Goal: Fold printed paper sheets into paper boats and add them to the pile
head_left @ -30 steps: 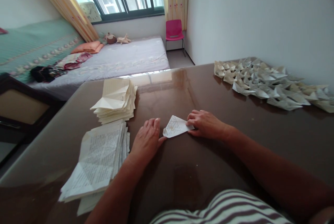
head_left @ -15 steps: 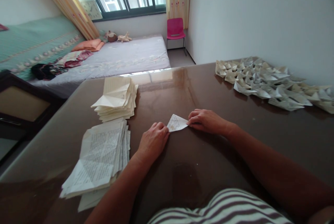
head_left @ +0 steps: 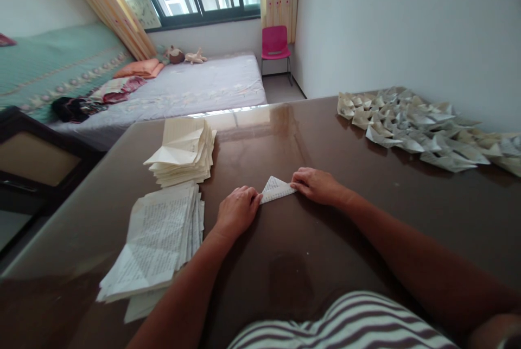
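Note:
Between my hands, on the brown table, lies a small folded piece of printed paper. It has a triangular peak, with a folded band along the edge nearest me. My left hand pinches its left corner, fingers curled. At the opposite corner, my right hand grips the paper between thumb and fingers. Left of my left hand sits a stack of printed white sheets, creased from folding. Behind that stack is a pile of cream sheets.
Many folded paper boats crowd the table's far right, near the wall. Beyond the table are a bed, a pink chair and a window. A dark wooden cabinet piece stands at the left.
The lower edge of the paper is now folded up into a band, so the triangle shows shorter. Both hands keep hold of its corners.

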Tool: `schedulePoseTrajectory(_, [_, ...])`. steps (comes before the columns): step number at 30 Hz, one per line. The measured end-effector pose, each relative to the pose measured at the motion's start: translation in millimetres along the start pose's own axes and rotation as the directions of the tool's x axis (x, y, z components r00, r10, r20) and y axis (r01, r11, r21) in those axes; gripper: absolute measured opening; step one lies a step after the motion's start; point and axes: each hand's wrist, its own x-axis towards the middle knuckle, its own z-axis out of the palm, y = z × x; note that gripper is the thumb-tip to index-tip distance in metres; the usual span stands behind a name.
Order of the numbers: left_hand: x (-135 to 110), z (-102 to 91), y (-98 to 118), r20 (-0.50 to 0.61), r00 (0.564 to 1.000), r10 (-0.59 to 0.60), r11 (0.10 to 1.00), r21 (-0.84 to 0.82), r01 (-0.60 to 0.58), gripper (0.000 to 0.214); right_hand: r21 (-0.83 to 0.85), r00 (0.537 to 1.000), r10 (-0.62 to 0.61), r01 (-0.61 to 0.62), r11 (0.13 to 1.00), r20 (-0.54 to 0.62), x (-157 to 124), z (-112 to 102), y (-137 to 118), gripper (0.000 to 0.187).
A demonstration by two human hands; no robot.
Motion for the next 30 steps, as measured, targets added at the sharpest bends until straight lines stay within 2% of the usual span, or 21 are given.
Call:
schedulePoseTrajectory(10, [0.4, 1.5, 5.4, 0.001, 0.999, -0.054, 0.996, 0.074, 0.054, 0.032, -0.163, 0.998, 0.063, -0.063, 0.985, -0.004, -0.6, -1.9, -10.9, 0.028])
schedulePoseTrajectory(17, [-0.7, 5.7, 7.4, -0.049, 0.999, -0.015, 0.989, 0.143, 0.022, 0.026, -0.169, 0.995, 0.095, -0.093, 0.981, 0.006, 0.6, -2.4, -7.7, 0.03])
schedulePoseTrajectory(20, [-2.3, 5.9, 11.4, -0.101, 0.986, 0.129, 0.982, 0.152, -0.113, 0.024, -0.158, 0.995, 0.1, -0.097, 0.983, 0.007, 0.5, -1.9, -6.8, 0.03])
schedulePoseTrajectory(22, [-3.5, 5.8, 14.8, -0.098, 0.954, 0.283, 0.951, 0.162, -0.265, 0.036, -0.153, 0.994, 0.106, -0.103, 0.983, 0.011, 0.3, -2.1, -7.3, 0.029])
schedulePoseTrajectory(24, [-4.8, 5.9, 17.8, -0.067, 0.923, 0.38, 0.915, 0.176, -0.364, 0.042, -0.148, 0.993, 0.114, -0.11, 0.983, 0.015, 0.2, -2.5, -7.8, 0.028])
schedulePoseTrajectory(30, [-7.3, 5.6, 22.2, -0.022, 0.918, 0.397, 0.893, 0.243, -0.38, 0.043, -0.144, 0.994, 0.109, -0.107, 0.984, 0.003, -1.0, -4.3, -9.6, 0.027])
